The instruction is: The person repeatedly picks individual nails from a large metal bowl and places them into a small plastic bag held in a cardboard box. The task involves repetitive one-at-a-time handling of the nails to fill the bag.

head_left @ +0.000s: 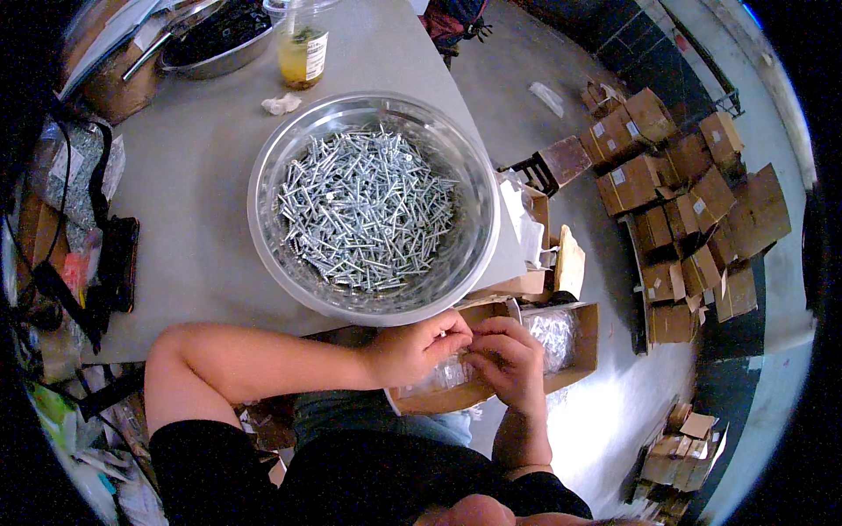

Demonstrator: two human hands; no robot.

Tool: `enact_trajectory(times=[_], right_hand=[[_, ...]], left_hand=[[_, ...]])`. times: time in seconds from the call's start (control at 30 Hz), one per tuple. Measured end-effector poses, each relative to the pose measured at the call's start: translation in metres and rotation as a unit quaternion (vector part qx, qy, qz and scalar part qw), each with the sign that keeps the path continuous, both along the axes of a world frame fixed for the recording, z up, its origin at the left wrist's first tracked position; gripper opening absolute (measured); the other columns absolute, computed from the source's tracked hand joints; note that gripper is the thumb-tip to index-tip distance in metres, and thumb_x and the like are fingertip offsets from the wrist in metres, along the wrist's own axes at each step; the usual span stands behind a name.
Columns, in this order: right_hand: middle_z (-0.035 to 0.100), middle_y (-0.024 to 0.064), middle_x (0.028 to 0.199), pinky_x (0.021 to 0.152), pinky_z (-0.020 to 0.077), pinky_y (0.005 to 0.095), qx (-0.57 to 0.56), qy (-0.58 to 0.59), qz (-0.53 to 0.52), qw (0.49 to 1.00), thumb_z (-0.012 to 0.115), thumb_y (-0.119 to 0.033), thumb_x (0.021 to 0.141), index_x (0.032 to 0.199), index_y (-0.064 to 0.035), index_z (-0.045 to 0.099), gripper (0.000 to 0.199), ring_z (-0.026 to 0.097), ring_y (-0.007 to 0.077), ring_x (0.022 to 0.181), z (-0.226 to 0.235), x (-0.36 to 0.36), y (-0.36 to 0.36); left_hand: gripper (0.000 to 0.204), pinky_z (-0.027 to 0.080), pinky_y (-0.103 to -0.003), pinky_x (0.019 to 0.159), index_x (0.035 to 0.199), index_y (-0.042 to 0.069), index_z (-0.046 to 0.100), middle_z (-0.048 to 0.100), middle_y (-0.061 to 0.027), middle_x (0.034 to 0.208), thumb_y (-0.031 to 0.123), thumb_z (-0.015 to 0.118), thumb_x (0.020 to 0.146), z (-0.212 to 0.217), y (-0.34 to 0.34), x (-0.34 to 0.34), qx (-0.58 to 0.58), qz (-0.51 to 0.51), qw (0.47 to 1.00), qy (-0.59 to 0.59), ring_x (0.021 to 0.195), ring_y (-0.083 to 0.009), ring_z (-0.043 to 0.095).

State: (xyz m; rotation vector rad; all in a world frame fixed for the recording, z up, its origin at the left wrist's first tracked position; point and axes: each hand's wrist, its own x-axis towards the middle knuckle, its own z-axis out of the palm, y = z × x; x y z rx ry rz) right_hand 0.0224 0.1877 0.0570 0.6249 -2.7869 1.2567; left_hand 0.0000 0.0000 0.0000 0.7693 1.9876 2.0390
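A large steel bowl (pixel 263 250) stands at the table's near right corner, heaped with silvery screws (pixel 373 206). Just past its near rim my left hand (pixel 417 349) and my right hand (pixel 510 361) meet, fingertips pinched together. Whatever they pinch is too small or too hidden to name. Below them sits an open cardboard box (pixel 586 351) holding clear plastic bags (pixel 551 337). More clear plastic (pixel 449 375) shows under my left hand; whether my fingers hold part of it is unclear.
On the grey table (pixel 197 188) are a drink cup (pixel 303 57), crumpled tissue (pixel 281 105) and a dark-filled basin (pixel 215 61). A bag of screws (pixel 83 171) lies at far left. Cardboard boxes (pixel 649 184) are stacked on the floor at right.
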Motion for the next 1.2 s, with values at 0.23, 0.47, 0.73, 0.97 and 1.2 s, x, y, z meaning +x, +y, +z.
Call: enact_trajectory(times=[0.23, 0.47, 0.73, 0.97, 1.2], right_hand=[[0.064, 0.0128, 0.091, 0.071, 0.0538, 0.0361, 0.012, -0.014, -0.021, 1.0, 0.076, -0.005, 0.07, 0.081, -0.0031, 0.066, 0.015, 0.064, 0.0289, 0.082, 0.005, 0.001, 0.005], [0.068, 0.0131, 0.089, 0.072, 0.0515, 0.0354, -0.289, -0.243, 0.053, 0.924, 0.075, -0.008, 0.072, 0.079, 0.0017, 0.066, 0.015, 0.066, 0.0247, 0.082, 0.004, -0.002, 0.05], [0.065, 0.0104, 0.079, 0.064, 0.0515, 0.0334, -0.004, -0.127, -0.038, 0.991, 0.073, -0.007, 0.074, 0.085, -0.0029, 0.067, 0.013, 0.064, 0.024, 0.071, 0.003, 0.001, 0.016], [0.061, 0.0101, 0.078, 0.062, 0.0492, 0.033, -0.022, -0.131, -0.054, 0.99, 0.073, -0.006, 0.075, 0.085, -0.0018, 0.064, 0.013, 0.061, 0.0242, 0.071, 0.001, 0.003, -0.004], [0.06, 0.0129, 0.08, 0.065, 0.0511, 0.0379, 0.051, -0.084, 0.001, 0.995, 0.07, -0.005, 0.076, 0.084, -0.003, 0.064, 0.01, 0.062, 0.0318, 0.074, -0.001, 0.006, -0.001]], left_hand=[[0.015, 0.048, -0.032, 0.07, 0.088, 0.001, 0.063, 0.063, -0.011, 0.083, 0.015, 0.06, 0.089, 0.009, 0.005, -0.003, -0.028, -0.018, 0.999, 0.01, 0.076, -0.021, 0.061], [0.019, 0.047, -0.033, 0.07, 0.096, 0.001, 0.062, 0.062, -0.0111, 0.083, 0.019, 0.061, 0.09, 0.005, 0.005, 0.001, -0.003, 0.004, 1.0, 0.004, 0.075, -0.0221, 0.06], [0.017, 0.047, -0.036, 0.068, 0.096, 0.002, 0.061, 0.06, -0.0109, 0.085, 0.016, 0.061, 0.087, 0.003, 0.0, -0.002, -0.066, 0.003, 0.994, 0.083, 0.074, -0.0265, 0.06], [0.012, 0.047, -0.038, 0.069, 0.088, 0.001, 0.058, 0.059, -0.0124, 0.085, 0.012, 0.061, 0.085, 0.001, 0.0, 0.0, -0.093, 0.002, 0.993, 0.073, 0.077, -0.0299, 0.059], [0.012, 0.046, -0.039, 0.066, 0.083, 0.002, 0.055, 0.058, -0.0134, 0.081, 0.012, 0.062, 0.086, 0.001, 0.001, 0.003, -0.098, -0.001, 0.991, 0.089, 0.074, -0.0302, 0.058]])
